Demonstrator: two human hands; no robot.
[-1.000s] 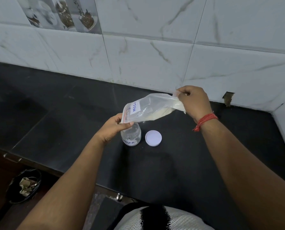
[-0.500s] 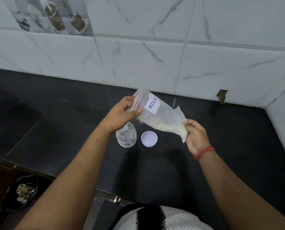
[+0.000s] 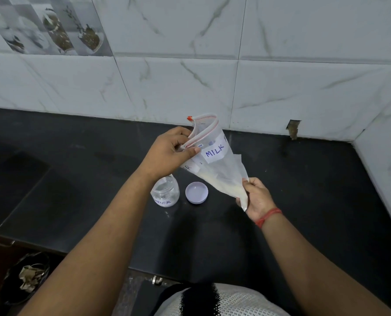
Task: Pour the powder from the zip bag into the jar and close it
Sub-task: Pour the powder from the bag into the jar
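While held upright above the black counter [image 3: 76,190], zip bag [image 3: 215,169] pinched at its open mouth by left hand [image 3: 169,153], at its powdery bottom corner by right hand [image 3: 256,199]. At seven o'clock below: open jar [image 3: 165,192], then lid [image 3: 196,192] just beside.

Above the black counter [image 3: 304,201], the left hand [image 3: 169,153] pinches the zip bag [image 3: 215,165] at its open mouth, while the right hand [image 3: 256,199] grips its lower corner, where the pale powder [image 3: 226,187] has gathered. Below the left wrist stands the open jar [image 3: 165,193], with its white lid [image 3: 196,192] lying just to the right.
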